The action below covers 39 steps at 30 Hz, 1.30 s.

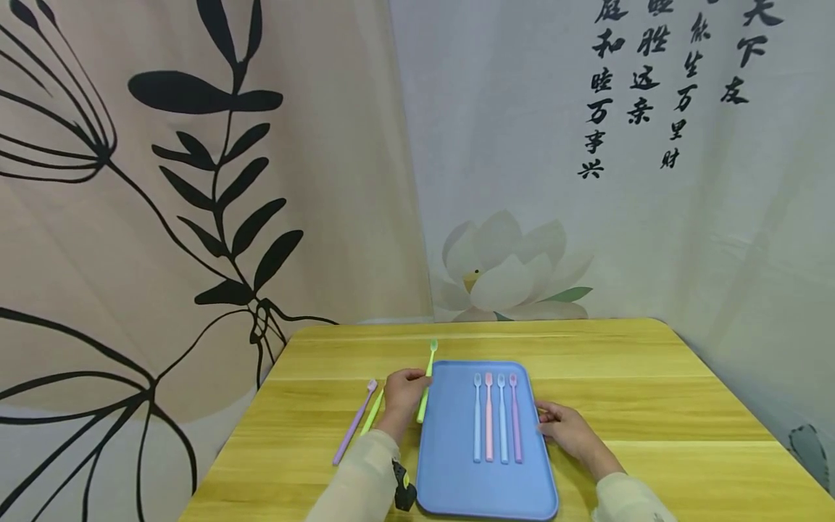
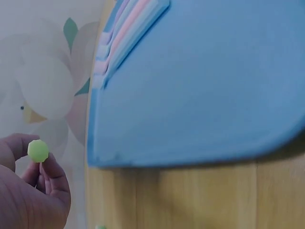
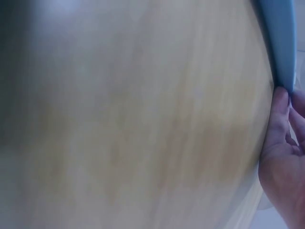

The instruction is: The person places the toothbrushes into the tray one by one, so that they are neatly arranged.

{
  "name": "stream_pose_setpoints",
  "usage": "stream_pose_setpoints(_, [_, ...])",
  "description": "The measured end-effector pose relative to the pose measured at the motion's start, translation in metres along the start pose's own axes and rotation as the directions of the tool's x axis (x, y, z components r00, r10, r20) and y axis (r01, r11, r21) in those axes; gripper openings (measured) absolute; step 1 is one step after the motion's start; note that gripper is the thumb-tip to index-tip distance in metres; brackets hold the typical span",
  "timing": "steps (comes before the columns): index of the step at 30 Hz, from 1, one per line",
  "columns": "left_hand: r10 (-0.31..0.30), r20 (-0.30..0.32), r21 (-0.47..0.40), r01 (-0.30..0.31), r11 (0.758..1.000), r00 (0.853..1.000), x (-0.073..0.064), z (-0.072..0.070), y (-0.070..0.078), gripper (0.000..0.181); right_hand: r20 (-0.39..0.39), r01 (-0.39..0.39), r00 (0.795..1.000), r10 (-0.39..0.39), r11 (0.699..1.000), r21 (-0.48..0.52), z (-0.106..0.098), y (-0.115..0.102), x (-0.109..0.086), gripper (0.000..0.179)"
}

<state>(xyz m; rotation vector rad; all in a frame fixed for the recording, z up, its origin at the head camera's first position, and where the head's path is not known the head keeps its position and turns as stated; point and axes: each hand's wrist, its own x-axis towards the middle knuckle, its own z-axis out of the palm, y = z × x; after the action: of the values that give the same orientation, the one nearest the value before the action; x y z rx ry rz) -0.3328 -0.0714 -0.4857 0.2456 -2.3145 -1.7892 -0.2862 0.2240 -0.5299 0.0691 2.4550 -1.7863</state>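
My left hand pinches a green toothbrush beside the tray's left edge, its head pointing to the back. In the left wrist view the brush's round handle end shows between thumb and fingers. On the blue tray lie several toothbrushes side by side: a blue one, a pink one, another blue one and a purple one. My right hand grips the tray's right rim, with the thumb against it in the right wrist view.
Left of my left forearm, a purple toothbrush and a yellow-green toothbrush lie on the wooden table; the forearm partly covers the green one. Behind the table hangs a printed curtain.
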Motion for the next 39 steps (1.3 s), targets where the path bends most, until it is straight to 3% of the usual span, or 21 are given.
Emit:
stream_pose_setpoints(10, [0.01, -0.022, 0.018, -0.01, 1.0, 1.0, -0.012, 0.016, 0.003, 0.019, 0.0, -0.002, 1.0, 0.002, 1.0, -0.005, 0.0, 0.0, 0.001, 0.047])
stream_pose_setpoints(22, [-0.014, -0.031, 0.035, 0.015, 0.999, 0.999, -0.029, 0.04, -0.007, 0.013, 0.004, -0.011, 1.0, 0.011, 1.0, -0.009, 0.0, -0.001, 0.001, 0.046])
stream_pose_setpoints(30, [-0.1, -0.018, 0.09, 0.102, 0.991, 0.995, -0.045, 0.053, -0.011, 0.009, -0.006, -0.013, 1.0, 0.013, 0.999, -0.03, 0.0, 0.0, 0.001, 0.046])
stream_pose_setpoints(39, [-0.045, -0.056, 0.14, 0.053, 0.989, 0.997, -0.054, 0.061, -0.014, 0.01, -0.005, -0.002, 1.0, 0.002, 0.999, -0.034, -0.001, 0.002, 0.002, 0.047])
